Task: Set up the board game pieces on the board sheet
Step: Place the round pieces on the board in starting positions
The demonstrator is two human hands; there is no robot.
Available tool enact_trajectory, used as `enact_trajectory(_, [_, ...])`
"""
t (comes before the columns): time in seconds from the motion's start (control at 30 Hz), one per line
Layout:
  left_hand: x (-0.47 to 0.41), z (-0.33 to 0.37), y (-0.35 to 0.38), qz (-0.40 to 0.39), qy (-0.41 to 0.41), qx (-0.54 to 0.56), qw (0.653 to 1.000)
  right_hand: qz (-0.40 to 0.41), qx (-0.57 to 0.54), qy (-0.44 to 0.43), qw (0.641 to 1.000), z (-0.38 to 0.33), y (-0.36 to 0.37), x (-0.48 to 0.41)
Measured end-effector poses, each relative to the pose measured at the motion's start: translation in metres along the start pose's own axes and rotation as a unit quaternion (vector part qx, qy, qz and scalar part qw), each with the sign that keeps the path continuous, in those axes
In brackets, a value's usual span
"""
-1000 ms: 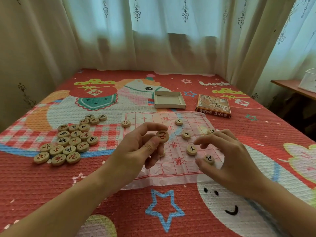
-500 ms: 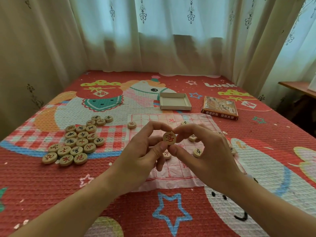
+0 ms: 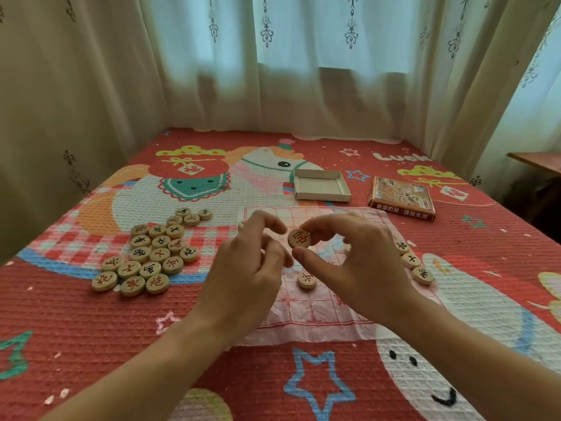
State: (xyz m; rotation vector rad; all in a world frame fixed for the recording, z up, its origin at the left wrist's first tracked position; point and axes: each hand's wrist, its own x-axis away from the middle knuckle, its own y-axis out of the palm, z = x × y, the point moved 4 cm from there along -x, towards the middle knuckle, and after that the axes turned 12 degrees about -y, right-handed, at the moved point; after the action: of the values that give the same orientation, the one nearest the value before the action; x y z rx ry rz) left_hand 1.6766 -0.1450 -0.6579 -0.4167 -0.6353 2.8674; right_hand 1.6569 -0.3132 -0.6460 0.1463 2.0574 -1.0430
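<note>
over the middle of the board sheet (image 3: 318, 314), the right hand (image 3: 358, 262) pinches a round wooden piece (image 3: 299, 238) between thumb and forefinger, lifted clear of the sheet with its red character facing the camera. the left hand (image 3: 243, 275) hangs just beside it, fingers loosely curled, grasping nothing that shows; whether a fingertip brushes the disc's edge cannot be told.

both hands and forearms cover much of the sheet, so its grid is seen only in parts. one disc (image 3: 242, 223) peeks out behind the left hand, and only a sliver of another shows behind the right. one black-marked disc (image 3: 307, 279) lies on the sheet in plain sight below the hands. three more discs (image 3: 411, 260) sit in a short line at the sheet's right edge; whether they lie on it or just off it is unclear.

a shallow cardboard tray (image 3: 321, 196) lies open beyond the sheet, its pale floor showing. to its right a printed box (image 3: 402, 198) lies flat, with its inside not visible.

left of the sheet, a loose pile (image 3: 151, 253) of twenty discs lies face up on the red cartoon bed cover (image 3: 91, 329), their red and black characters too small to read surely. curtains (image 3: 273, 71) hang behind. a wooden shelf (image 3: 537, 161) is cut off at the right edge.
</note>
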Motion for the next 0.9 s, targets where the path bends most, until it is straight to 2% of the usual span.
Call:
enact_trajectory(0.1, [-0.007, 0.0, -0.015, 0.064, -0.006, 0.03, 0.997, -0.017, -0.009, 0.022, 1.0, 0.008, 0.014, -0.01])
enact_trajectory(0.43, [-0.029, -0.015, -0.059, 0.169, -0.008, -0.02, 0.985, -0.16, 0.014, 0.053, 0.986, 0.024, 0.074, -0.039])
enact_trajectory(0.6, [-0.036, -0.027, -0.079, 0.226, -0.011, 0.019, 0.974, -0.219, 0.01, 0.065, 0.973, 0.02, 0.09, -0.041])
enact_trajectory(0.77, [-0.039, -0.033, -0.079, 0.219, -0.015, 0.0, 0.976, -0.241, 0.023, 0.071, 0.968, 0.016, 0.095, -0.041])
enact_trajectory(0.9, [-0.039, -0.032, -0.071, 0.172, 0.017, -0.06, 0.983, -0.24, 0.026, 0.071, 0.968, 0.011, 0.091, -0.041])
